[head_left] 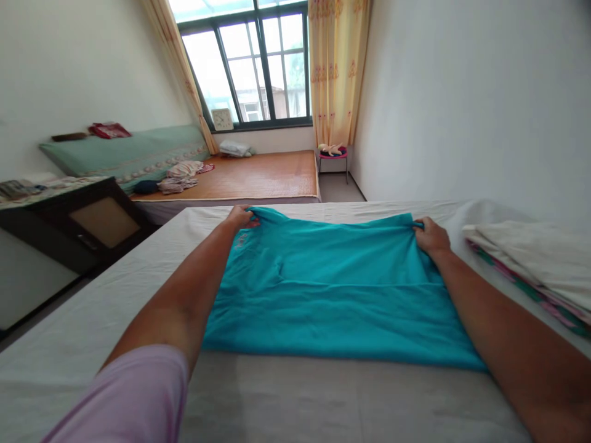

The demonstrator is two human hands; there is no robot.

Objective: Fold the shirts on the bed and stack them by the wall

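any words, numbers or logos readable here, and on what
No text can be read in this view.
Turquoise shirt, gripped by the left hand and right hand: a pale mark near the left hand, too blurred to read.
Clock on the window sill: the dial is too small to read its numerals.
Red item on the green headboard: a pattern, but no legible words.

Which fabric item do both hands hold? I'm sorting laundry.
The teal shirt, spread flat on the bed; left hand and right hand pinch its far edge. The folded bedding lies untouched.
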